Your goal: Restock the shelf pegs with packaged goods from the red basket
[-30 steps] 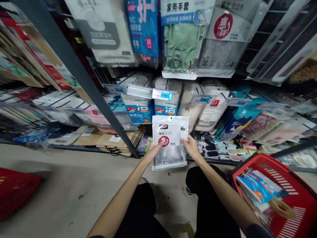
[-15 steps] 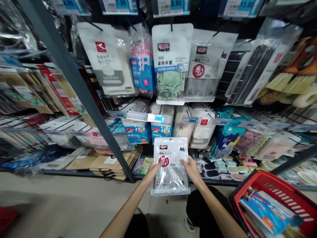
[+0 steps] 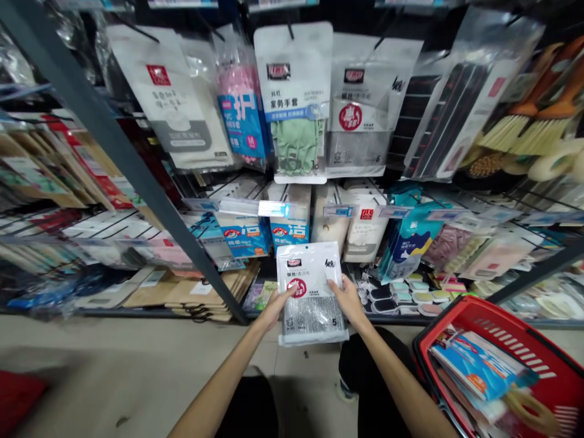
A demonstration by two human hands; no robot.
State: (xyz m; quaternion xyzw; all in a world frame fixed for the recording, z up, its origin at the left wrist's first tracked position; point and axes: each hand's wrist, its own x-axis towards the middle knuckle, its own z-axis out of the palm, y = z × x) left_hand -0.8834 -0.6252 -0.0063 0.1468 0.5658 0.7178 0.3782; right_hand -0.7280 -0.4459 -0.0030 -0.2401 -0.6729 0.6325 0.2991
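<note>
Between my two hands is a flat white pack of silver cleaning cloths (image 3: 312, 313), with a clear window over the grey mesh and a red round print. My left hand (image 3: 276, 306) grips its left edge, thumb on the front beside the red circle. On the opposite edge my right hand (image 3: 345, 298) pinches it, thumb on the front and fingers partly hidden behind. The pack is held upright, tilted slightly, in front of the lower shelf. A matching pack of cleaning cloths (image 3: 360, 115) hangs on a hook above.
A red shopping basket (image 3: 502, 316) holding a blue-and-white pack stands at the lower right. Green household gloves (image 3: 297, 146) and wooden-handled brushes (image 3: 524, 115) hang on the rack. A slanted grey post (image 3: 137, 170) crosses the left. Brown paper bags (image 3: 201, 295) lie on the bottom shelf.
The view has shifted, so the shelf goods appear higher and a little further left. The pack leans slightly more; both hands keep their hold on it.
</note>
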